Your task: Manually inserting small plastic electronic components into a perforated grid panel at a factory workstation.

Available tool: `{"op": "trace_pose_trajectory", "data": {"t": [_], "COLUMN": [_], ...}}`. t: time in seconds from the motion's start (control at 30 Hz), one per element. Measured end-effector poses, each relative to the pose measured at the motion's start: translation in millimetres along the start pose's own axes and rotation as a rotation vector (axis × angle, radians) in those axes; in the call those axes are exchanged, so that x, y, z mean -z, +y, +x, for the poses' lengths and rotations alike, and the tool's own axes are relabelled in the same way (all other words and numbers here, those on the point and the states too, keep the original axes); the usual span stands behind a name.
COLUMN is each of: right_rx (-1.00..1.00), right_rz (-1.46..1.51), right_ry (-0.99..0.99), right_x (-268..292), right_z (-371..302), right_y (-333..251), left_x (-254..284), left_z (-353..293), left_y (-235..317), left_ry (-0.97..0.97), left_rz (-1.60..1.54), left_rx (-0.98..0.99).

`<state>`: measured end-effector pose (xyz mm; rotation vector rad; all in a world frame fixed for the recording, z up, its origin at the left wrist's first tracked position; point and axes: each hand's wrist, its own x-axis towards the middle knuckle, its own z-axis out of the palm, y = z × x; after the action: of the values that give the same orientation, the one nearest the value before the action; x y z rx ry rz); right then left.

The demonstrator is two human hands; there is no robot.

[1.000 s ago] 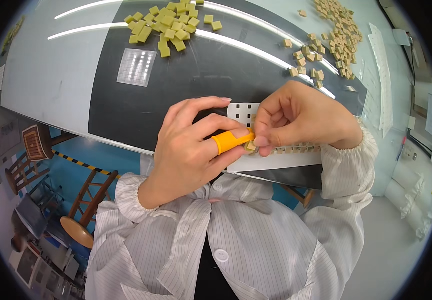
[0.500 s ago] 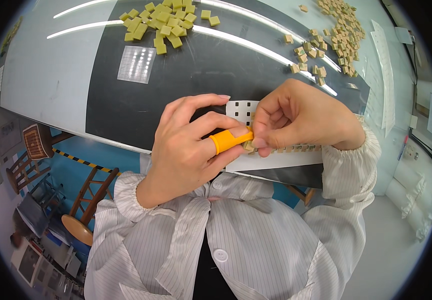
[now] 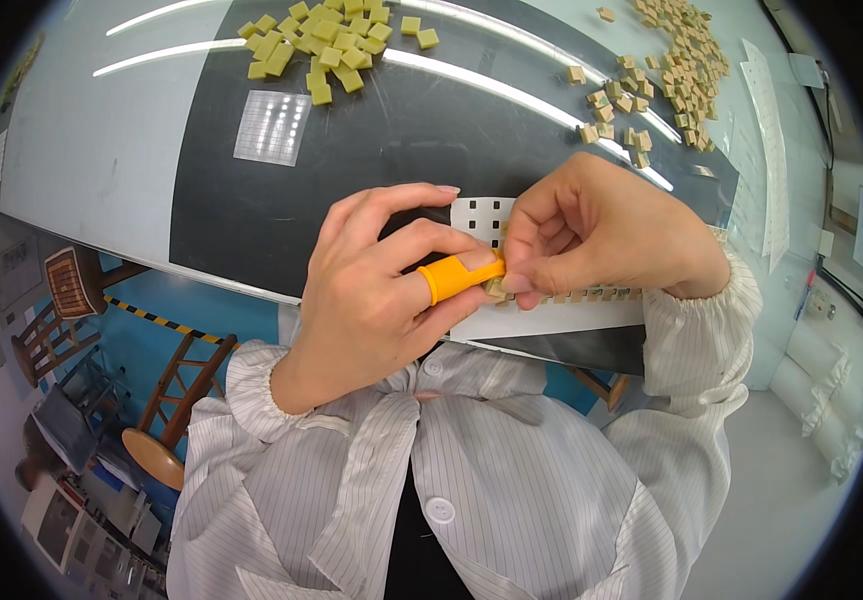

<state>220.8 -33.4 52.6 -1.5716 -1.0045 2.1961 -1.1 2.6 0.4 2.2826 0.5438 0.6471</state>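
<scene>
My left hand (image 3: 370, 275) wears an orange-yellow finger sleeve (image 3: 444, 280) on one finger. Between that finger and the thumb it grips a small beige block (image 3: 495, 288), while its other fingers reach out over a white sheet with black squares (image 3: 474, 210). My right hand (image 3: 607, 235) is closed in a pinch at the block's right side; whatever lies between its fingertips is hidden. Below the right hand a row of small beige blocks (image 3: 592, 296) runs along the sheet, partly covered by the hand.
Yellow-green square blocks (image 3: 327, 40) lie heaped on the black mat (image 3: 232, 210) at the far left, near a clear gridded sheet (image 3: 272, 128). Many small beige blocks (image 3: 687, 75) are scattered at the far right. Wooden chairs (image 3: 177, 400) stand beyond the table's left front edge.
Both hands keep their grip at the small block, with only a very slight shift of the fingers. The rest stays as it was.
</scene>
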Motion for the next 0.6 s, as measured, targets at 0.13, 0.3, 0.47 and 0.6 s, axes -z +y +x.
{"op": "trace_pose_trajectory", "data": {"t": [0.13,0.3,0.47,0.6], "right_rx": [0.006,0.004,0.023,0.022], "right_rz": [-0.001,-0.007,-0.012,-0.013], "right_ry": [0.010,0.016,0.024,0.029], "right_x": [-0.9,-1.5,-2.3,-3.0], "right_z": [0.1,-0.1,-0.3,-0.6], "right_y": [-0.3,-1.4,-0.8,-1.2], "left_x": [0.7,0.9,1.5,1.1], "left_z": [0.0,-0.1,0.1,-0.3], "left_y": [-0.2,-0.2,0.0,-0.6], "left_ry": [-0.003,-0.003,-0.003,-0.002], "left_rz": [0.005,0.008,0.002,0.000], "left_rx": [-0.004,-0.003,0.000,-0.004]}}
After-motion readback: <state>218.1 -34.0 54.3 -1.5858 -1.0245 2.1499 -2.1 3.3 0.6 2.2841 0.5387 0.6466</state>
